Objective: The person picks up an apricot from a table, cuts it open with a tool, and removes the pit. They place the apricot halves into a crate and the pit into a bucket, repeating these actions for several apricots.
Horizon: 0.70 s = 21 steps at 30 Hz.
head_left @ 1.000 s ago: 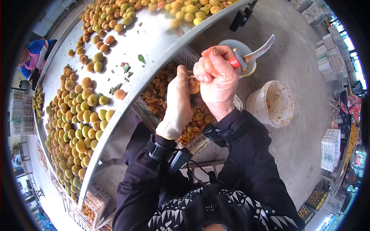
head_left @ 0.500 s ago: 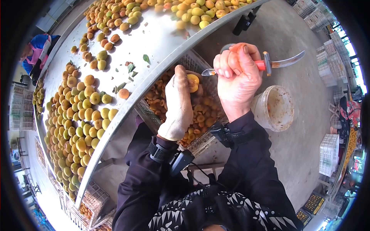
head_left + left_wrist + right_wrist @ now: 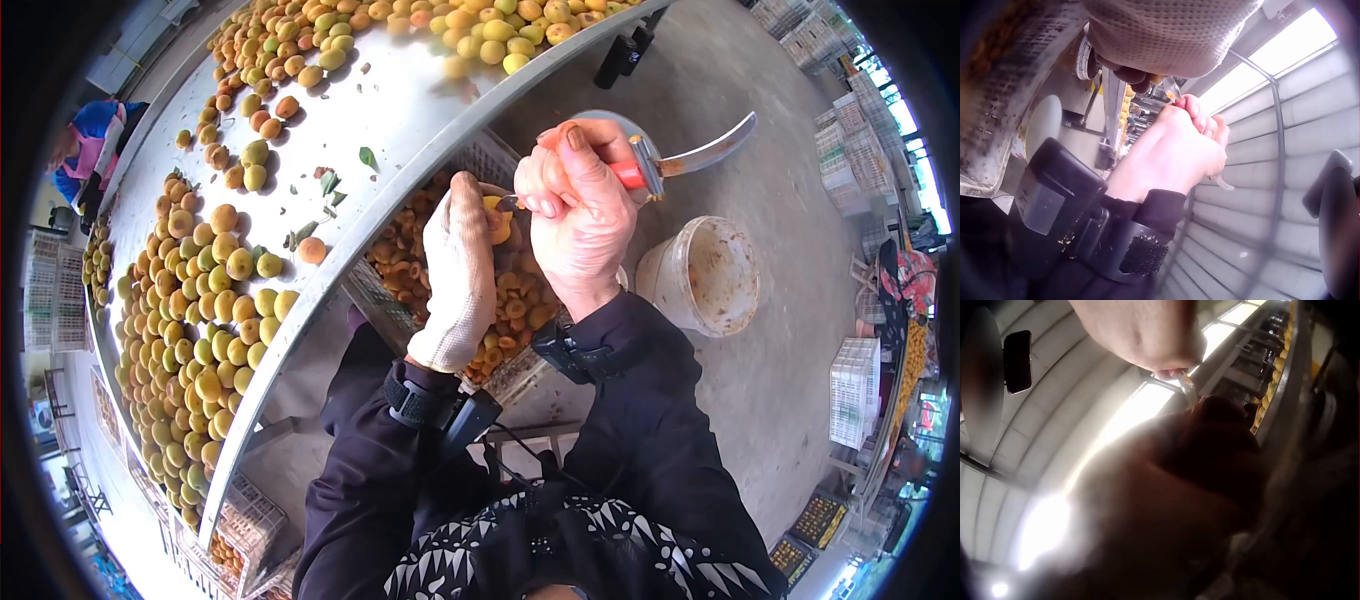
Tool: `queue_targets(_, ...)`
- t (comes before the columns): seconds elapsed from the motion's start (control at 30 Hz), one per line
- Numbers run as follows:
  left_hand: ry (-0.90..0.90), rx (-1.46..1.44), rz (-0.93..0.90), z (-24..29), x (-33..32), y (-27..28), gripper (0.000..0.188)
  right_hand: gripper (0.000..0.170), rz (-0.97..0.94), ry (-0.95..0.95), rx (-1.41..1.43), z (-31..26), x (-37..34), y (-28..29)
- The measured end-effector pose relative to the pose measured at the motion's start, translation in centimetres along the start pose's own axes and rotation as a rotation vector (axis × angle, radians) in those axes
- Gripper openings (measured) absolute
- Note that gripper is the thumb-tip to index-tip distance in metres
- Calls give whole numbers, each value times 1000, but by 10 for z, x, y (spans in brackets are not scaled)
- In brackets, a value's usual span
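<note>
In the head view my left hand (image 3: 455,285), in a white knit glove, holds a cut apricot (image 3: 497,222) with its yellow-orange flesh showing. My bare right hand (image 3: 582,220) is wrapped around the red handle (image 3: 630,174) of a double-ended pitting knife. A curved blade (image 3: 715,150) sticks out past the thumb side, pointing away to the right. From the other end a small metal spoon tip (image 3: 1171,90) reaches toward the apricot, right at its cut face. Below both hands, a crate holds many halved apricots (image 3: 515,310). The right wrist view is mostly dark.
A metal table (image 3: 330,120) heaped with whole apricots (image 3: 205,340) curves along the left, its raised edge beside my left hand. On the floor to the right stands a stained white bucket (image 3: 700,275). Another person (image 3: 90,150) is at the table's far left.
My right hand drew the knife away to the right, baring its spoon tip, then came back left to the apricot. The left hand kept its grip on the fruit nearly in place.
</note>
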<state>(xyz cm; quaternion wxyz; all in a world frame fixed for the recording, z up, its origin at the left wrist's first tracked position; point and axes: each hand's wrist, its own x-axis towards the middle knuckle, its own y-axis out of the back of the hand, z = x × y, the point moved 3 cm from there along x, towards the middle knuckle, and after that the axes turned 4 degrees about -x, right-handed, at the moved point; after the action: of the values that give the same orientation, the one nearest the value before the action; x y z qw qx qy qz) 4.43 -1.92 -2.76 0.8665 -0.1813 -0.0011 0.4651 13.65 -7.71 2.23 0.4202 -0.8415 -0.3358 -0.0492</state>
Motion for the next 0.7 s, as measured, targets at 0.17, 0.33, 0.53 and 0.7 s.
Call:
queue_targets(0.17,-159,115,2,-3,0,1,45,14,40,-104,23,8,2,5)
queue_targets(0.33,-185,143,11,-3,-1,-3,44,15,44,-140,53,13,-3,5)
queue_targets(0.53,93,14,29,-11,5,2,49,18,64,-172,138,14,1,22)
queue_targets(0.7,270,-142,21,-16,4,3,48,21,80,-255,188,17,1,29)
